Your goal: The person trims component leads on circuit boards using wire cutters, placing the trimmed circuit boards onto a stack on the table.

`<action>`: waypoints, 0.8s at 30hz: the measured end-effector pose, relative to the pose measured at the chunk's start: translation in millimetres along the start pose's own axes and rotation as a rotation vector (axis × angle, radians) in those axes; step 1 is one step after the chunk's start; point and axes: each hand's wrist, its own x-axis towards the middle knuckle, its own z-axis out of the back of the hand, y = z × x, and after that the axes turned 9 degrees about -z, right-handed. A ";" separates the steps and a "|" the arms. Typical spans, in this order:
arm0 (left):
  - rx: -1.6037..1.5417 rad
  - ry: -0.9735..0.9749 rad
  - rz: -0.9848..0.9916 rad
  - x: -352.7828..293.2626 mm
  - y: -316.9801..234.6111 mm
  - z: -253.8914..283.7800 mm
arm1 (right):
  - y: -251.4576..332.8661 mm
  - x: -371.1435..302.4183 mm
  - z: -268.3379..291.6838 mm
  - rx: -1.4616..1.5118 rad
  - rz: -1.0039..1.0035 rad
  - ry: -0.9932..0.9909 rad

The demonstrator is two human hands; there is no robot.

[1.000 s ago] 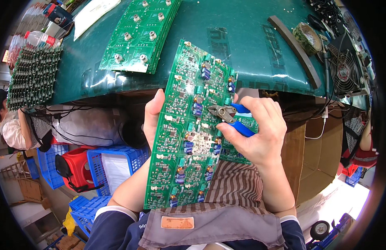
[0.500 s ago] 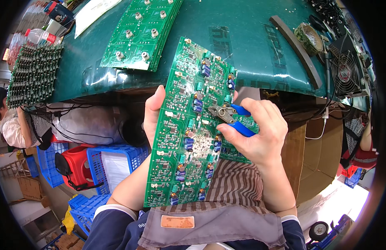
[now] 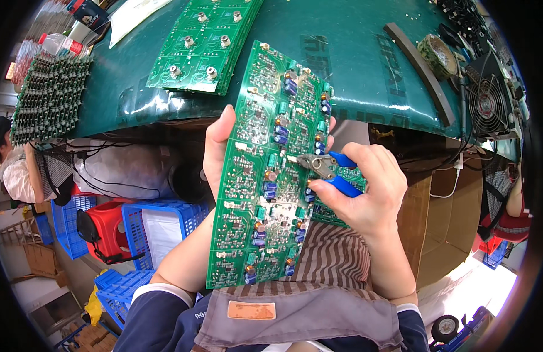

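My left hand (image 3: pixel 218 144) grips a large green circuit board panel (image 3: pixel 248 193) from behind, its thumb at the left edge and fingertips showing past the right edge. The panel is tilted up in front of me and carries blue and green cylindrical parts and small white connectors. In my right hand (image 3: pixel 374 190) is a pair of blue-handled side cutters (image 3: pixel 342 176). Their metal jaws lie against the panel's face, right of its middle, close to a small white connector. Whether the jaws touch a lead is too small to tell. Another green board (image 3: pixel 330 214) shows partly behind the panel, above my lap.
A stack of green panels with metal connectors (image 3: pixel 207 47) lies on the green-covered table (image 3: pixel 353 76). Rows of upright boards (image 3: pixel 51 100) stand at the left. On the right are a dark bar (image 3: pixel 418 73), a tape roll (image 3: pixel 437 57) and a fan (image 3: pixel 487 100). Blue crates (image 3: pixel 127 229) stand below left.
The cutters' jaws have shifted slightly right and down across the panel. My left hand has tilted the panel a little, its top edge rising. My view has turned slightly.
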 end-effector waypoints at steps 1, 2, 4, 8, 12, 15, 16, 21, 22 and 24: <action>0.000 0.000 -0.001 0.8 -0.6 -1.2 | 0.2 0.4 0.1 0.001 0.001 0.000; -0.037 -0.047 -0.015 0.9 -1.3 -3.9 | 0.6 0.7 0.5 -0.008 0.029 -0.002; -0.060 -0.038 -0.028 2.6 -3.5 -2.5 | 1.5 0.6 1.3 -0.017 0.059 -0.005; -0.071 -0.087 -0.036 5.4 1.0 -5.0 | 5.3 0.3 2.6 0.017 0.026 0.051; -0.060 -0.068 -0.030 5.8 1.3 -1.7 | 4.1 -4.2 2.7 0.059 -0.016 0.099; -0.073 -0.082 0.012 5.2 1.4 0.2 | 3.5 -3.5 0.8 0.024 0.028 0.040; -0.075 -0.083 0.010 5.0 1.9 0.3 | 3.4 -4.0 0.7 0.024 0.027 0.040; -0.069 -0.077 0.001 6.3 3.6 -1.0 | 1.7 0.2 0.0 0.007 0.065 0.011; -0.060 -0.109 -0.012 6.9 4.6 -3.1 | 1.6 -0.7 -0.7 0.009 0.065 0.013; -0.050 -0.139 -0.024 7.3 5.2 -3.6 | 1.9 -3.6 -1.0 0.016 0.029 0.045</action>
